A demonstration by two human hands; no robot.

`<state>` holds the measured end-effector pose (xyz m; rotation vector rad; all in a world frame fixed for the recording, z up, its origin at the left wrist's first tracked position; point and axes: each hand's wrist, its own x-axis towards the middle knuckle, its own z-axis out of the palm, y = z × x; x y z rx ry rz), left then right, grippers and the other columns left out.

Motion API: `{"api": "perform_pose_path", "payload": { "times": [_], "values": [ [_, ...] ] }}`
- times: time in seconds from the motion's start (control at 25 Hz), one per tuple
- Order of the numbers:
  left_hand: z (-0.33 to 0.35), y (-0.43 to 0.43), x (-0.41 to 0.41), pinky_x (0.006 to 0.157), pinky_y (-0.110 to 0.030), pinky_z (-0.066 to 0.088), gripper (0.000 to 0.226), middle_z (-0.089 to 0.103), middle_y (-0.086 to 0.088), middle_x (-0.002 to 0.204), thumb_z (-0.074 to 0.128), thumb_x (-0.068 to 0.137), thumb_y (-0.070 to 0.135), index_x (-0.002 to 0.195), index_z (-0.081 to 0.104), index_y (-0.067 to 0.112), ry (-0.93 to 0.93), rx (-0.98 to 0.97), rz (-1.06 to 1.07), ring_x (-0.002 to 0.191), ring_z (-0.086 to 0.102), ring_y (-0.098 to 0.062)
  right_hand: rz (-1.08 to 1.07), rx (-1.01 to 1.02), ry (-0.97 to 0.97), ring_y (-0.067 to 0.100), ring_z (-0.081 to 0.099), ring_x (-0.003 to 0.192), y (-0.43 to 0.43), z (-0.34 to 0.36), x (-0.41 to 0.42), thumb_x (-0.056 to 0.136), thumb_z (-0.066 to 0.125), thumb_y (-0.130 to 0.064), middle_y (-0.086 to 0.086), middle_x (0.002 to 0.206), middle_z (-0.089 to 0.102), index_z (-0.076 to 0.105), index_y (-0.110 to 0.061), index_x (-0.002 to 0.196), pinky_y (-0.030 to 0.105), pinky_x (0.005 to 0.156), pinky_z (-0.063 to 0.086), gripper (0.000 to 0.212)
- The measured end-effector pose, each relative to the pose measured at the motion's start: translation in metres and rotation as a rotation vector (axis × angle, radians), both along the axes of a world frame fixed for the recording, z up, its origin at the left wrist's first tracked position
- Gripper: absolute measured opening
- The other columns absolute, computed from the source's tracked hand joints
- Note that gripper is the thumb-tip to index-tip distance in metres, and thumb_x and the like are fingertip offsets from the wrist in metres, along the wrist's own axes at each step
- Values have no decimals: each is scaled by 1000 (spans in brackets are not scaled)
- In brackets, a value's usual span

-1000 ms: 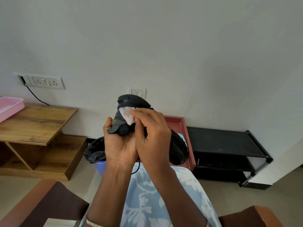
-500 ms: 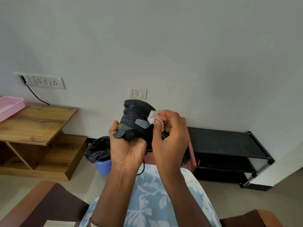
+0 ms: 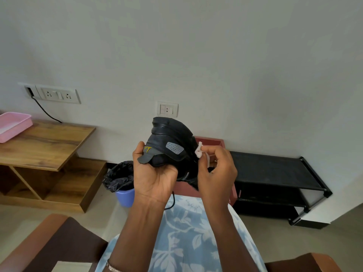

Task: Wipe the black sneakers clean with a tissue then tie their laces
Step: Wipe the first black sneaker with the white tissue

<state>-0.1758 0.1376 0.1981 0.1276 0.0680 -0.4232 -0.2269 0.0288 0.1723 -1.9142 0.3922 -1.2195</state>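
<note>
A black sneaker (image 3: 170,140) with a grey side patch and a yellow mark on its tongue is held up in front of me, sole turned away. My left hand (image 3: 152,177) grips it from below at the tongue and collar. My right hand (image 3: 217,171) pinches a small white tissue (image 3: 198,153) against the sneaker's right side. A black lace (image 3: 172,201) dangles below the left hand. No second sneaker shows in this view.
A red tray (image 3: 215,143) stands behind the sneaker. A black shoe rack (image 3: 275,173) is at the right, a blue bin with a black liner (image 3: 122,179) at the left, beside a wooden table (image 3: 45,146) holding a pink tray (image 3: 13,124). Brown armrests flank my lap.
My right hand has moved the tissue from the sneaker's top across to its right side. The left hand has turned the sneaker so its grey side patch shows.
</note>
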Motion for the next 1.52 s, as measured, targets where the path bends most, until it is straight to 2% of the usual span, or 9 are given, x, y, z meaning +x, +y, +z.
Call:
{"api": "perform_pose_path", "payload": {
  "times": [0.2,0.44,0.64,0.8,1.0,1.2,1.28,1.4,1.52],
  "values": [
    [-5,-5,2,106,-42,48,47,70,-15,116,44,99,43,110,72,7,-31,0,-38,111,66,-27,137,-20,-197,18,67,88,21,39,8,95,63,-2,1,96,68,70,-9,95,27,76,54,9],
    [-8,-1,7,110,-41,42,41,68,-12,116,45,99,42,114,67,11,9,22,8,116,61,-26,99,-146,-92,11,60,86,7,6,4,90,66,7,0,93,64,68,-6,95,16,74,46,14],
    [-14,-3,10,114,-42,39,37,65,-8,123,47,98,41,118,65,15,37,43,15,124,58,-24,7,137,199,11,64,87,-7,-21,-1,92,67,-9,-8,92,67,67,-17,94,22,66,51,9],
    [-19,-10,12,114,-43,39,49,62,-13,127,48,97,44,135,55,13,30,64,-56,122,58,-28,184,193,51,12,67,83,19,12,0,92,67,-8,-6,90,69,68,-19,96,25,71,53,12],
    [-13,-8,5,70,-23,59,45,68,-5,76,48,87,48,90,72,10,-83,202,-124,70,69,-15,331,-95,-10,16,63,95,53,22,-7,94,65,-5,-5,99,65,69,-16,107,31,81,53,18],
    [-11,-9,15,118,-33,31,64,59,-7,129,54,80,50,135,55,16,-14,156,-181,117,55,-21,190,-156,-35,15,64,97,33,-6,-8,93,63,-5,0,101,66,71,-9,100,32,77,57,11],
    [-10,-13,16,109,-29,43,56,65,-7,115,53,81,50,119,66,10,-53,134,-193,107,61,-18,201,-178,-26,15,63,97,35,-1,0,93,64,-5,1,102,65,71,-10,101,30,81,57,11],
    [-7,-24,18,71,-24,60,49,70,-7,80,49,86,46,85,75,5,-88,152,-188,73,71,-16,218,-291,-32,16,59,95,33,17,12,93,66,-3,2,100,65,73,-9,100,23,86,51,11],
    [4,-35,29,104,-36,49,47,66,-14,112,50,90,43,113,65,6,-70,162,-136,105,66,-26,169,-155,-86,14,61,91,-6,22,28,92,64,3,1,97,65,72,-7,97,24,80,50,14]
  ]
}}
